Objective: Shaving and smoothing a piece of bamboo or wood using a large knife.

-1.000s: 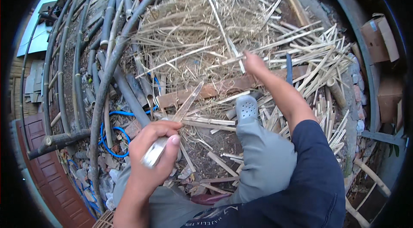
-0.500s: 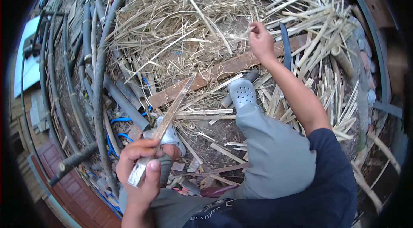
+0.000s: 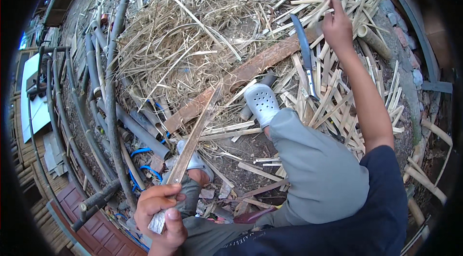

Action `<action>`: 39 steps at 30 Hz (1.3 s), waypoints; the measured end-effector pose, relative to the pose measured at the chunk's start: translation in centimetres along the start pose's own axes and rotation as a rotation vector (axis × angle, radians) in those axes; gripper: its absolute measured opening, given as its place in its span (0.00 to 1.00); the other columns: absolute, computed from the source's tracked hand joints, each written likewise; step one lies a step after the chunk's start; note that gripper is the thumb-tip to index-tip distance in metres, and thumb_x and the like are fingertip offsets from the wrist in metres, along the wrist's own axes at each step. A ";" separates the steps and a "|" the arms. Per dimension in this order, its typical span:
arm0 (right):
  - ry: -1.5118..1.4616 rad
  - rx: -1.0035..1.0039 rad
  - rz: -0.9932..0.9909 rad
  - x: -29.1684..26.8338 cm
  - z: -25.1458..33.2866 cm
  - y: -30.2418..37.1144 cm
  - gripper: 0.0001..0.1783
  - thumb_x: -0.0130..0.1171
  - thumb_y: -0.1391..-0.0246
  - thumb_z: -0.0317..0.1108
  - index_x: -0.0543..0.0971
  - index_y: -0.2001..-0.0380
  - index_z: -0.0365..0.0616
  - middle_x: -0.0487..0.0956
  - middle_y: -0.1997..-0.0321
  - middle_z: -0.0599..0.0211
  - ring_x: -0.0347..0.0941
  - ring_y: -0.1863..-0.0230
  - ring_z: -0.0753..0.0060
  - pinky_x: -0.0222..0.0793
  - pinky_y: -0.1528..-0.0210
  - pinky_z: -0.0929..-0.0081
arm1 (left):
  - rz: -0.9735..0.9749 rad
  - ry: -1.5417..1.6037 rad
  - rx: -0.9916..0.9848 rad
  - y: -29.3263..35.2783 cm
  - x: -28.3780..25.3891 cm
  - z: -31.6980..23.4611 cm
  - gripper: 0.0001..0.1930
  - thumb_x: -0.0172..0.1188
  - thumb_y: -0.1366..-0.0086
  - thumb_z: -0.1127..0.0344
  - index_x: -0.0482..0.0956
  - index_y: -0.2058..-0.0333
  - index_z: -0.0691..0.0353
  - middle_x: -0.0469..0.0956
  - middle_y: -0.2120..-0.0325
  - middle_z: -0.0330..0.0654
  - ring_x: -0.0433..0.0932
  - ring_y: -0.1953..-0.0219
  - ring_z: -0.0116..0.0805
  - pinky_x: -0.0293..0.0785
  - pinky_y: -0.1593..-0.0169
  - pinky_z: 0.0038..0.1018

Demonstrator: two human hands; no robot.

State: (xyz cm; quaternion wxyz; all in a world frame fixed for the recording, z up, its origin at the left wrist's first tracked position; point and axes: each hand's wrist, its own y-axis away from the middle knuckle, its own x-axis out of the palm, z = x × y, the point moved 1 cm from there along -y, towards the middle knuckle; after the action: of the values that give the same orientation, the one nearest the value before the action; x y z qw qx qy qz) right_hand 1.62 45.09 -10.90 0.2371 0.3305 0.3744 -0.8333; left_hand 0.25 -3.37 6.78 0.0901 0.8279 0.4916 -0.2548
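Left hand clamped on strip, now angled up over ground. Right hand reached further out, fingers loosely on slats beside knife; picking next piece, likely.

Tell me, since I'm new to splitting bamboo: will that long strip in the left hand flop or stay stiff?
The bamboo strip juts straight out from the left hand without sagging, so probably fairly stiff. It looks thin and flat, so likely light, with some springy flex.
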 end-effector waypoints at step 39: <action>-0.559 -0.526 1.132 1.4 15.7 12.6 0.21 0.57 0.48 0.40 0.74 0.51 0.44 0.80 0.63 0.55 0.78 0.68 0.49 0.74 0.65 0.56 | -0.095 0.005 -0.187 -2.9 0.8 2.5 0.12 0.43 0.30 0.62 0.67 0.68 0.65 0.76 0.63 0.52 0.75 0.51 0.48 0.66 0.41 0.44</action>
State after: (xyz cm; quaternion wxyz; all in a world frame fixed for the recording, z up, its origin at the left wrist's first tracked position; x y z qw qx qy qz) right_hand 2.94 24.96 -9.97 0.7967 0.1789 0.2587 -0.5161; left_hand -2.76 -2.34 4.57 0.1537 0.7921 0.5523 -0.2096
